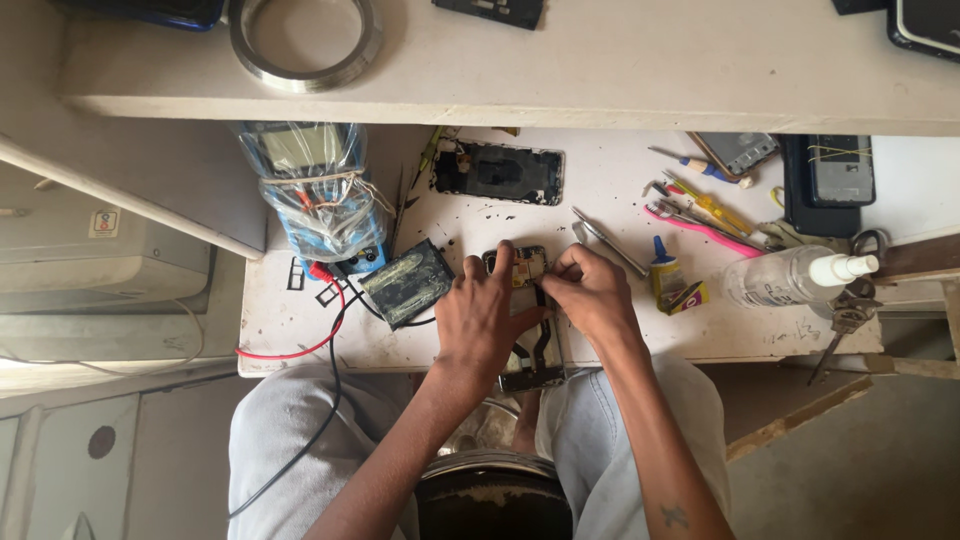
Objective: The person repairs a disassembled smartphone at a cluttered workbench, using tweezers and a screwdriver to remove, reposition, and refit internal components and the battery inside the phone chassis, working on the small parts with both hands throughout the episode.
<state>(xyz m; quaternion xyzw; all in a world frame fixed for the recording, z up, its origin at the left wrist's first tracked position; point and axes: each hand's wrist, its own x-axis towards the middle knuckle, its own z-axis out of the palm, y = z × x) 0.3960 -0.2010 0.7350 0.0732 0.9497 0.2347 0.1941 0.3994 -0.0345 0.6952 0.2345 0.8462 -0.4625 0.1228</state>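
Two hands at a small white bench (620,190), both on an opened phone (528,320) lying at the front edge between the person's knees.

Left hand (480,315): laid flat over the phone's left side, fingers spread and pressing down on it, index tip up by the exposed board at the top.

Right hand (590,295): fingers curled and pinched together over the phone's upper right corner; whether they nip a small part, I cannot tell.

Battery (407,282): dark, tilted, just left of the left hand, touching nothing but the bench.

Meter (315,195): blue, wrapped in clear plastic, back left, with a red lead (300,350) and a black one trailing off the bench edge.

Second phone (498,172): back open, lying farther back, well apart from the hands.

Tweezers (610,243): just beyond the right hand.

Glue bottle (664,272): small, blue cap, right of the right hand.

Spray bottle (795,276): clear, lying on its side at far right.

Toothbrush (700,228): pink, among screwdrivers, back right.

Metal ring (305,40): on the shelf above.
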